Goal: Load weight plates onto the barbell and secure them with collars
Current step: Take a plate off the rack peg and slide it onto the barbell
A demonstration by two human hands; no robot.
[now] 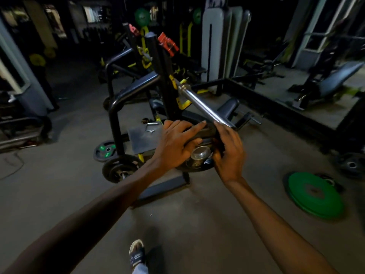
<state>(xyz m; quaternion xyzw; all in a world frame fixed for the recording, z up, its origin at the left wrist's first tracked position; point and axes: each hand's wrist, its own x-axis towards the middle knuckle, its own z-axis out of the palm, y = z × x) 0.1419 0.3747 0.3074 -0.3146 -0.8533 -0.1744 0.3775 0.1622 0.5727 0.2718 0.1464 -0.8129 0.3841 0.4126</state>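
Note:
A chrome barbell sleeve [205, 107] slants from the black rack toward me, its end cap [200, 154] showing through the hole of a black weight plate [205, 133]. The plate sits at the very end of the sleeve. My left hand [175, 145] grips the plate's left and upper rim, fingers spread over its face. The plate's right rim is held by my right hand [230, 151]. Red collars [167, 44] hang on the rack upright above. Much of the plate is hidden by my hands.
Green bumper plates [314, 194] lie stacked on the floor at right. A black plate with green marks [105, 150] and another black plate [118, 170] lean by the rack's base at left. A bench [227, 107] stands behind the bar. My foot [137, 254] is below.

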